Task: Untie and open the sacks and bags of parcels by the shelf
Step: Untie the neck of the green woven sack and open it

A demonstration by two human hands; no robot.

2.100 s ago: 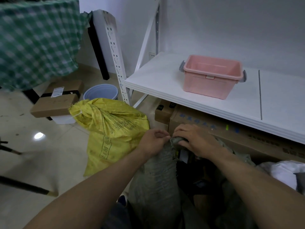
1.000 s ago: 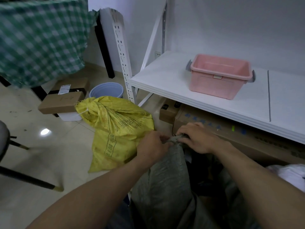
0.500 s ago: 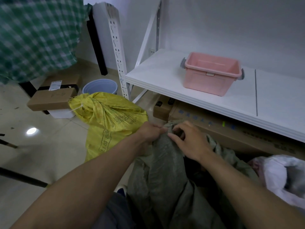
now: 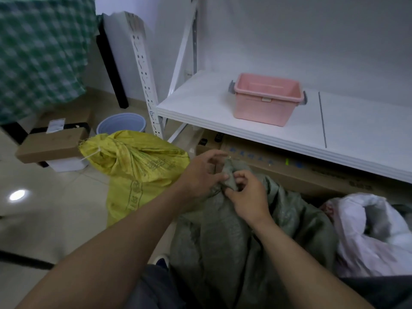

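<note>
Working on: the grey-green sack stands on the floor right in front of me, just below the front edge of the white shelf. Its top is gathered into a bunched neck between my two hands.
Left side: my left hand reaches over the neck with the fingers loosely spread and mostly straight. Only the thumb touches the bunched fabric.
Right side: my right hand has its fingers curled, and thumb and fingertips pinch the neck fabric from the right.
Tie: I cannot tell what binds the neck, because my fingers cover it.
Neighbour left: a yellow sack slumps just beside the grey-green sack, its mouth knotted with a pale string.
Neighbour right: a crumpled white plastic bag lies against the grey-green sack.
On the shelf: a pink tub sits upright.
Under the shelf: a long cardboard box lies behind the sacks.
Far left floor: I see a blue bucket, a brown carton, and a green checked cloth hanging above them.
</note>
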